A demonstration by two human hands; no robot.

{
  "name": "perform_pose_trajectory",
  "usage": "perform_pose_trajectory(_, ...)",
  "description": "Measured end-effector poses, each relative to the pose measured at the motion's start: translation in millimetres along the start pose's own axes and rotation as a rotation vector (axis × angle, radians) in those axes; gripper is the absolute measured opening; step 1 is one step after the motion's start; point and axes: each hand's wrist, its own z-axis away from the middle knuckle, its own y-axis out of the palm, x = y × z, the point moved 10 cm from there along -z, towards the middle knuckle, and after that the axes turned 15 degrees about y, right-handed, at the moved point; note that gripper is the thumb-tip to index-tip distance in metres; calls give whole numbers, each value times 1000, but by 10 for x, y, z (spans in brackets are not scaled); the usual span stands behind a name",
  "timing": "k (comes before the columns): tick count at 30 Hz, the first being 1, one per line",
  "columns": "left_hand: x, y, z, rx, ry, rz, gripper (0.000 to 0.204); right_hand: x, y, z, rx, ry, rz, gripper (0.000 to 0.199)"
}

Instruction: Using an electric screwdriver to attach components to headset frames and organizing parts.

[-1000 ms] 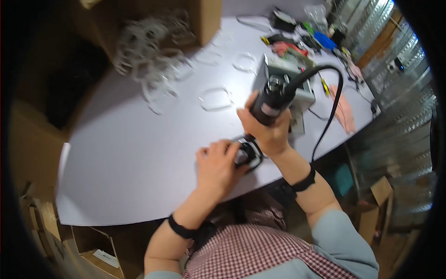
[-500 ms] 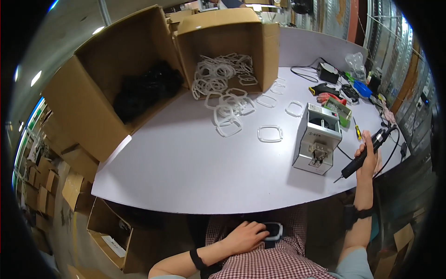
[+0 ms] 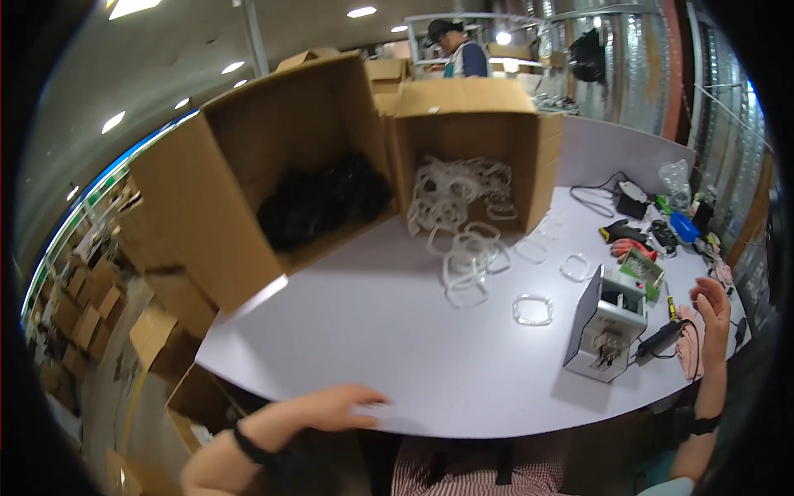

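My left hand [image 3: 341,406] reaches over the table's front edge, slightly blurred, thumb and fingers apart and holding nothing. My right hand [image 3: 713,314] is raised at the right side of the table, its fingers loosely bent and apart with nothing seen in them. Close by it, a black electric screwdriver [image 3: 662,339] lies beside a pink cloth [image 3: 688,351]. To its left stands a silver screw feeder [image 3: 606,324]. White rounded plastic frames lie on the table, one frame [image 3: 533,323] by itself and several in a heap [image 3: 466,302] near the boxes.
A large cardboard box [image 3: 178,207] holding black plastic bags [image 3: 327,202] lies open at the left. Beside it, another box [image 3: 542,165] spills white frames. Gloves [image 3: 630,248], a green tray [image 3: 643,271], a yellow screwdriver [image 3: 671,307] and cables crowd the right. Another person [image 3: 470,58] stands beyond.
My right hand has let go of the electric screwdriver, which now lies on the table. My left hand has left the white frame on my lap and moved up and left to the table edge. The view has tilted up.
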Motion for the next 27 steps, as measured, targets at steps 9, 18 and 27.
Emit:
perform_pose_trajectory(9,626,-3628,506,-669,-359,-760,49,2591,4236,1662,1105,-343,232,31)
perform_pose_trajectory(18,1864,-4573,-1338,-1035,-366,-702,90,543,5807,2030,622,-246,382,40)
perform_pose_trajectory(27,2954,-6263,-1924,-728,-501,-594,90,700,5977,1871,681,-151,567,38)
